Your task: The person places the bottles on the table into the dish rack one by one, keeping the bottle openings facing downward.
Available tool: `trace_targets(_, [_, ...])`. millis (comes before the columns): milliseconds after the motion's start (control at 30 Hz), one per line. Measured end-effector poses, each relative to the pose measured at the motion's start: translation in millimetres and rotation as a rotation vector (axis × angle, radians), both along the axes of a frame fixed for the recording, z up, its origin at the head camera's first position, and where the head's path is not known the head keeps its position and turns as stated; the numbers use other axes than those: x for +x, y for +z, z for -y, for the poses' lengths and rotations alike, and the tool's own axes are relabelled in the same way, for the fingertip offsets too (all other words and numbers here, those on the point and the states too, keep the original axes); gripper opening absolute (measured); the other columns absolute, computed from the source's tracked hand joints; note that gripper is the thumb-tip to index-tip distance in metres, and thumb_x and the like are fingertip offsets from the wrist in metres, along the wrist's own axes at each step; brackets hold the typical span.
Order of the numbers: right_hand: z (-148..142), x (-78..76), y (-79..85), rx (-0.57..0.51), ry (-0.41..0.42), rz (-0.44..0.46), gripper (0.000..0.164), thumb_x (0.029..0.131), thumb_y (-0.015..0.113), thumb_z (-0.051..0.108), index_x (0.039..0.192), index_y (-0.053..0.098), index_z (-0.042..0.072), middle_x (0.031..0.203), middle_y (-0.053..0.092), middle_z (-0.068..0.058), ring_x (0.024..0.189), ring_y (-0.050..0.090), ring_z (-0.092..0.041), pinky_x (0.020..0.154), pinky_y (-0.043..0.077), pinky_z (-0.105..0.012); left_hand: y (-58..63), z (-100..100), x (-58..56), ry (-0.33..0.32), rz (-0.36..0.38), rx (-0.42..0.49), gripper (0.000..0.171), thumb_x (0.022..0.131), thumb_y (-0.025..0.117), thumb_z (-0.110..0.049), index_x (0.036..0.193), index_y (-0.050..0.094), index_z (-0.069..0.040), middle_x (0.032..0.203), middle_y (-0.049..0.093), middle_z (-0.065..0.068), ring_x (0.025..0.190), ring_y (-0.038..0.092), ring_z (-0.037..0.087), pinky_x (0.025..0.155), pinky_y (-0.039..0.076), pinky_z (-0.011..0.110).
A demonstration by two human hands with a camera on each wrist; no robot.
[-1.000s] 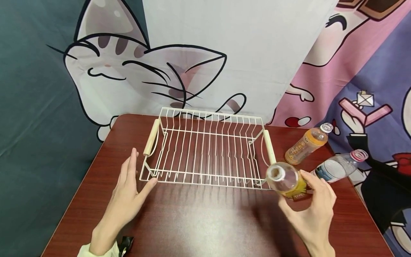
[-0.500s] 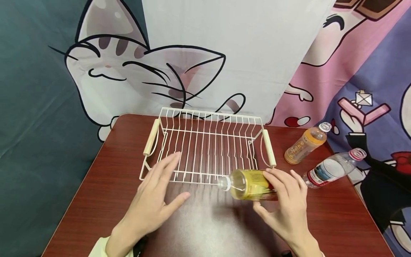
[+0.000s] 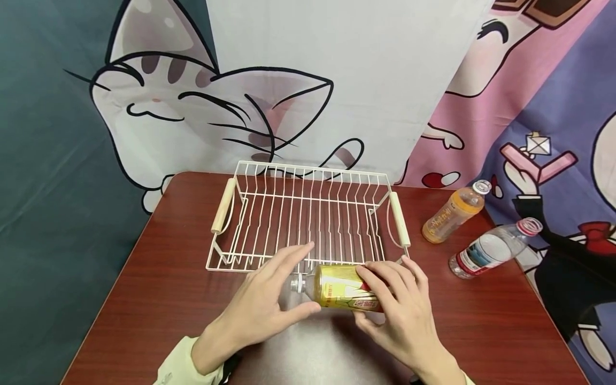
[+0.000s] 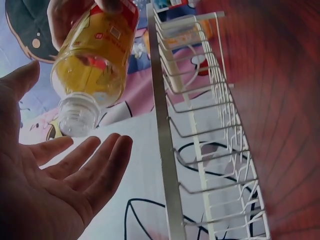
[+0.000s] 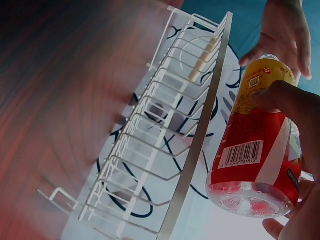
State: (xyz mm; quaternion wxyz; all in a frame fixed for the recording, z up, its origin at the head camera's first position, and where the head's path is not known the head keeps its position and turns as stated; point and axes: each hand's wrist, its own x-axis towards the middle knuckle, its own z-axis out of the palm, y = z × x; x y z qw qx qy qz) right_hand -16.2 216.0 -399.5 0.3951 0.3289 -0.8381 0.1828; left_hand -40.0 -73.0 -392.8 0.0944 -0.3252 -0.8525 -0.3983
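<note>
Fingers of the right hand [image 3: 401,315] grip a yellow-and-red plastic bottle [image 3: 339,287] around its body, presumably leaving the nine-o'clock neck [image 3: 299,284] clear beside the wide-spread left hand [image 3: 257,305].

Bright head view, dim wrist views!
I've got pale glare on the surface [image 3: 313,355], soft shadow below the bottle [image 3: 339,286], and a murky upper-left right-wrist corner.

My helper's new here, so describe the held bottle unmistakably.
On the reddish table stands a white wire rack. At its near side, the right hand holds a bottle sideways. Unlike the two bottles farther right, its label is yellow and red.
</note>
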Motion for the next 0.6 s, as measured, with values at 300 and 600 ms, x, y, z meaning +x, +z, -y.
trace_targets(300, [6,1.4,0.2,-0.001,0.022,0.03,0.051,0.094,0.065,0.034,0.131,0.077,0.002,0.124,0.074,-0.016,0.11,0.064,-0.041,0.13,0.024,-0.049,-4.2,-5,0.8,-0.048,0.057,0.047,0.078,0.094,0.09,-0.044,0.161,0.057,-0.021,0.153,0.065,-0.001,0.133,0.068,0.019,0.105,0.06,0.048])
trace_targets(600, [11,0.9,-0.4,-0.007,0.035,0.014,0.051,0.092,0.067,0.033,0.131,0.078,0.002,0.123,0.074,-0.017,0.109,0.064,-0.04,0.13,0.024,-0.048,-7.0,-7,1.2,-0.058,0.063,0.087,0.067,0.091,0.093,-0.036,0.15,0.066,-0.019,0.147,0.067,-0.001,0.128,0.07,0.017,0.103,0.061,0.043])
